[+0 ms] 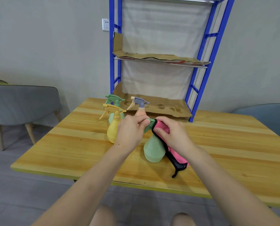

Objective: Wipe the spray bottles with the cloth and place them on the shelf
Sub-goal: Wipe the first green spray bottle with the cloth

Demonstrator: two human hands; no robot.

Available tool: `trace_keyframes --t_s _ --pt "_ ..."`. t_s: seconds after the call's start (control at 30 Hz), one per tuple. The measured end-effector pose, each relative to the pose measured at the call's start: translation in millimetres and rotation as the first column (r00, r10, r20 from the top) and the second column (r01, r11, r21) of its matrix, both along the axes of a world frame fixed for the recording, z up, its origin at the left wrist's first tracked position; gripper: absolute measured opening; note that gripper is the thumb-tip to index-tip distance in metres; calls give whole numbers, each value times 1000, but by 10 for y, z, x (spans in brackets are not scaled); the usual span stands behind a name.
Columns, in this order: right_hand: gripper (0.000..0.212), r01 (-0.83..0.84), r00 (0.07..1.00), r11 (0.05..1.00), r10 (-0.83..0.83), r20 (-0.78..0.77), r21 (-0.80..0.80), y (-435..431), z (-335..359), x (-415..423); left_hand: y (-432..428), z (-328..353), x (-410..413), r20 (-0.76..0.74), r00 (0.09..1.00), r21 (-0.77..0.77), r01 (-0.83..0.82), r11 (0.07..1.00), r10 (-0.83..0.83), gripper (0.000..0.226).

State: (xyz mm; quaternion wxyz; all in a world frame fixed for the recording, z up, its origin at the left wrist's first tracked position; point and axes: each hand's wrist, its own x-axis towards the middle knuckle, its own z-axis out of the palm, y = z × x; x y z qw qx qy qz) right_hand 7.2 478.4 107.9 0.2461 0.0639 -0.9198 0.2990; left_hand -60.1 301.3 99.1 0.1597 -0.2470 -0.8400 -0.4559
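Over grained wooden table [233,144], pink cloth [176,154] hugs conical green bottle [153,150].

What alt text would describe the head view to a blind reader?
The left hand grips the top of a green spray bottle; the right hand presses a pink cloth to it. Three more bottles stand behind on the table, before a blue shelf.

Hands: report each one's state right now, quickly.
Left hand: grips the head of the green spray bottle.
Right hand: holds the pink cloth against that bottle.
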Motion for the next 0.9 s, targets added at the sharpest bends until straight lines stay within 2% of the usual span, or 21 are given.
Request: trace_keyframes --t_s 0.13,0.23,0.37,0.57,0.73,0.9 --pt "26 87 996 985 -85 -21 151 -123 32 6 23 -17 12 23 1000 34 -11 999 10 17" --pt "22 149 989 938 -138 -57 313 -205 1 13 18 -19 19 24 1000 38 -8 999 7 18" --pt "15 154 988 888 -139 -67 434 -218 12 3 -29 25 -20 -31 1000 -68 -6 998 4 16" --pt "25 182 983 878 -166 -75 442 -215 89 19 -12 28 -10 -28 1000 -47 9 999 -10 17" --pt "20 195 979 870 -141 -150 454 -219 39 31 10 3 11 -19 1000 -25 -2 1000 2 17" --pt "26 41 999 906 -43 -3 420 -20 152 14 -29 49 -1 -41 999 -96 -12 995 8 16"
